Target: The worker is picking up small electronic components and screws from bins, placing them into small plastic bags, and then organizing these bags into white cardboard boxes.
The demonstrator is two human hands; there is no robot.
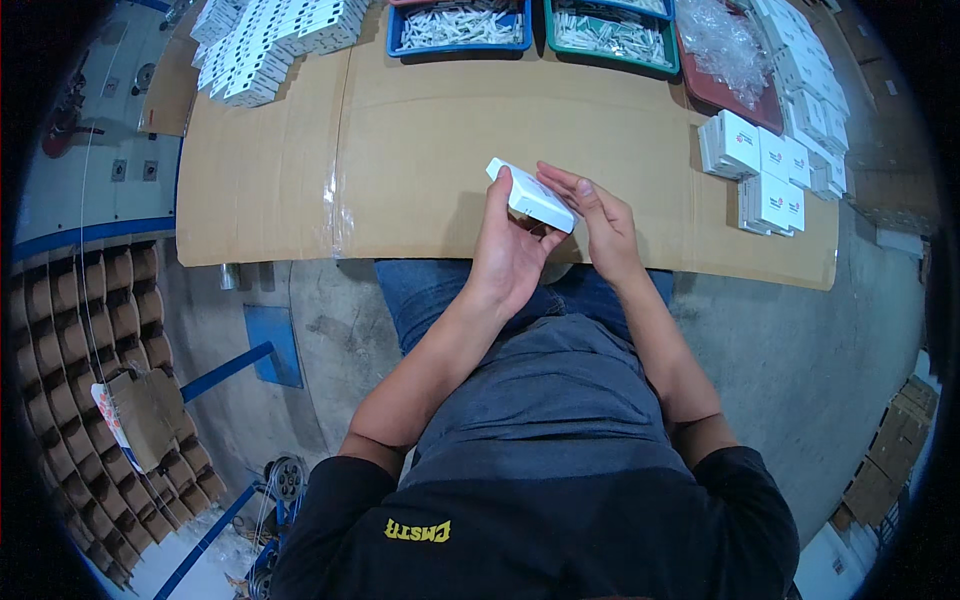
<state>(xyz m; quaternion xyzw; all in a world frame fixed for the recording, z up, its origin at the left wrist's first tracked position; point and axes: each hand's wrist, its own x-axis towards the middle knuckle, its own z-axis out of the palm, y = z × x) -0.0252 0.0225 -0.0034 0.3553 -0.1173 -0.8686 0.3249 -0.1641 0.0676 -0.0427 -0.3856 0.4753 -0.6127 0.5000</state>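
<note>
Above the near edge of the cardboard-covered table, my left hand grips a small white box. The box is tilted, with its upper left end raised. My left thumb lies along the left end, and the other fingers curl underneath, partly hidden. My right hand is at the right end of the box, its fingers stretched out beside it. Whether the right fingertips press on the box cannot be made out.
Stacked white boxes stand at the right, beside a red tray holding clear plastic. Blue and green trays of small white pieces line the far edge. Several more white boxes stand far left on the cardboard sheet.
</note>
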